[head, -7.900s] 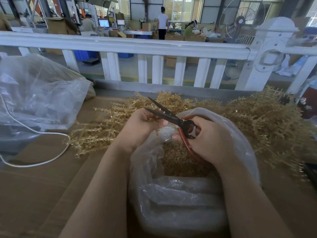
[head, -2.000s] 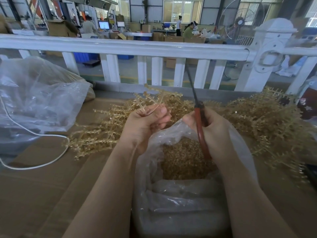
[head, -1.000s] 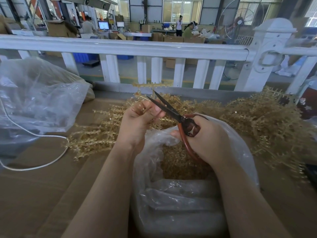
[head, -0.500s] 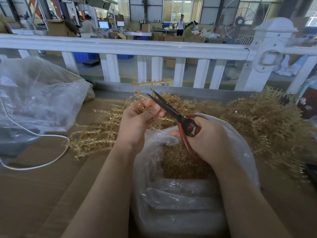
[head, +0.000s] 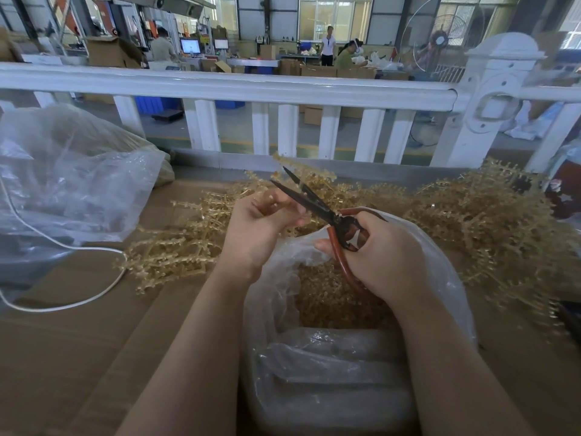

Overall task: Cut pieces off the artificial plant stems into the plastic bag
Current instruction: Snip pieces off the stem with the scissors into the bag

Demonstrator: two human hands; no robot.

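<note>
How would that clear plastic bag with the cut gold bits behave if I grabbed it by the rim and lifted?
The plastic bag looks thin and crumpled, so its rim would probably fold and sag rather than stay open. The cut pieces fill only its lower part, so it is likely light, with the load shifting. The glossy film may feel slippery.

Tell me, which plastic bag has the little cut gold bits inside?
The open plastic bag right under the scissors, between the arms. The crumpled bag far left lies beside the white cable.

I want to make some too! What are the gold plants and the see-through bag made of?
The gold plants look like molded plastic: glossy, stiff, evenly studded sprigs. The bag looks like thin clear plastic film: crinkled, shiny, showing cut pieces inside.
</note>
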